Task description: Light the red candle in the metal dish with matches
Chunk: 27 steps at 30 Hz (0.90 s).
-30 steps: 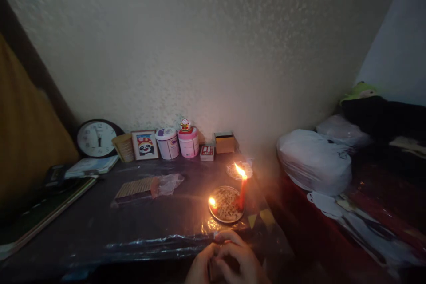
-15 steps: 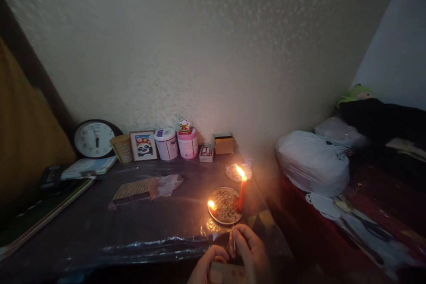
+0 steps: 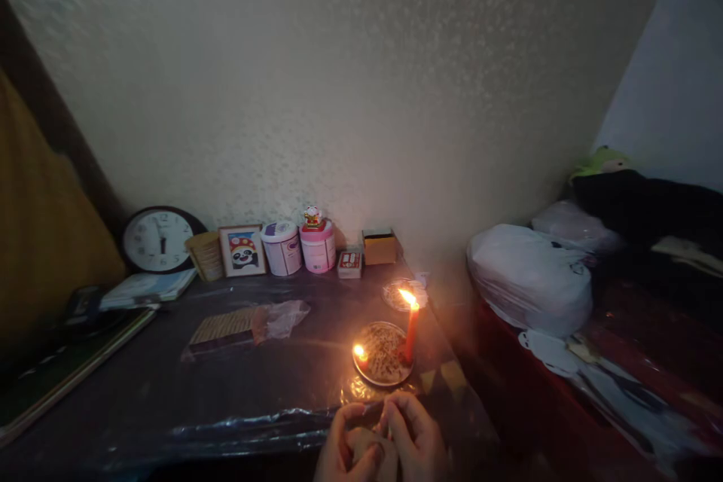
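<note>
A yellow curtain [image 3: 39, 226] hangs at the far left beside a dark table [image 3: 169, 384] covered in clear plastic. A book [image 3: 62, 369] lies at its left edge. Along the wall stand a round clock [image 3: 158, 241], a woven cup [image 3: 206, 256], a framed panda picture [image 3: 242, 250], a white tub [image 3: 281, 247], a pink tub [image 3: 317, 246] topped by a small figurine [image 3: 313, 217], a small red box [image 3: 349, 264] and a brown box [image 3: 379, 246]. A flat packet in a plastic bag [image 3: 242, 324] lies on the tabletop.

Near the front edge, a round tray [image 3: 384, 358] carries 2 lit candles: a short stub [image 3: 360, 355] on its left and a tall red candle [image 3: 411, 327] on its right.

Just below the tray, the left hand [image 3: 342, 452] curls closed around a small box [image 3: 364, 446], held at the table's near edge. The right hand [image 3: 415, 440] touches it, fingers pinched together against the box; what they pinch is too dark to tell.

To the right, white plastic bags [image 3: 531, 279] rest on a red surface [image 3: 621, 361], with dark cloth [image 3: 649, 203] behind.
</note>
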### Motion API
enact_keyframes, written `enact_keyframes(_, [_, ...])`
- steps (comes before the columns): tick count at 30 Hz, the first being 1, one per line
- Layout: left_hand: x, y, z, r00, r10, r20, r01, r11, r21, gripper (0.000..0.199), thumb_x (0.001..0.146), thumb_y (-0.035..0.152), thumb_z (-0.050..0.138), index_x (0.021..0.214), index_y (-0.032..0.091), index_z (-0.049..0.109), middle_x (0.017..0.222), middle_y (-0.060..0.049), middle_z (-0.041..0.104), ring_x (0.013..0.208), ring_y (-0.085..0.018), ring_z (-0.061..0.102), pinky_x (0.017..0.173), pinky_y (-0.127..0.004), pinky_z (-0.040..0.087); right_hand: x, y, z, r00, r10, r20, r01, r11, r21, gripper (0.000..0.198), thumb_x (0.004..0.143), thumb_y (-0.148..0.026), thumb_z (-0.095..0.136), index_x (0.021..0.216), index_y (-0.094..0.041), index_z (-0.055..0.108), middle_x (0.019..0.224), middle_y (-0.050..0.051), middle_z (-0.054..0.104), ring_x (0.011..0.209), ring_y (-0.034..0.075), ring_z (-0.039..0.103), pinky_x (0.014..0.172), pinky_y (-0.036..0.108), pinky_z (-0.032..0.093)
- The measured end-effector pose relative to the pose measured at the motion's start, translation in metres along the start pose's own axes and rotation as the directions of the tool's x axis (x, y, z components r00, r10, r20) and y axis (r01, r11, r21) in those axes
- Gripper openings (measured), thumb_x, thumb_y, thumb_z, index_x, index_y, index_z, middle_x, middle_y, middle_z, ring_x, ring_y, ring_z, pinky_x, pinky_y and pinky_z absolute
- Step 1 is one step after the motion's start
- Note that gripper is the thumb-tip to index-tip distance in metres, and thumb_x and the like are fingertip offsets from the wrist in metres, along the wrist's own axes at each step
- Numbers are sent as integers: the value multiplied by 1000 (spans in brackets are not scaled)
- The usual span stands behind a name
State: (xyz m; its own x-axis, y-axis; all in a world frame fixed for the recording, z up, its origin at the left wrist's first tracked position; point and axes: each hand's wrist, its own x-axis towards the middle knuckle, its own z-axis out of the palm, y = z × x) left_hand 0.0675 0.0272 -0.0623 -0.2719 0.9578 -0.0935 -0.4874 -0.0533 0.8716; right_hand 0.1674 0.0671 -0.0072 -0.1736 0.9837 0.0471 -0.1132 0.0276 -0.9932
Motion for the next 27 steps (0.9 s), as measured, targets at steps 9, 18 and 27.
enact_keyframes(9, [5, 23, -12, 994, 52, -97, -45, 996, 75, 45, 59, 51, 80, 85, 17, 64, 60, -2, 69, 52, -15, 61, 49, -23, 43, 0, 14, -5, 982, -109, 154, 137, 972, -189, 49, 80, -66, 52, 70, -19, 61, 60, 1, 63, 54, 14, 57, 51, 21, 46])
enact_keyframes(18, [13, 7, -25, 989, 90, -115, -59, 967, 249, 54, 56, 57, 78, 87, 14, 72, 75, -9, 74, 74, -26, 68, 66, -34, 52, 2, 21, -8, 940, -242, 239, 318, 872, -371, 39, 88, -50, 46, 66, -20, 55, 59, -1, 55, 49, 11, 52, 48, 21, 40])
enact_keyframes(27, [14, -5, -22, 990, 127, -66, -108, 964, 242, 59, 58, 56, 78, 95, 11, 73, 93, -16, 75, 84, -30, 68, 76, -37, 51, 6, 39, -9, 934, -320, 159, 358, 843, -402, 33, 89, -45, 49, 71, -20, 60, 69, 3, 63, 66, 17, 61, 56, 21, 45])
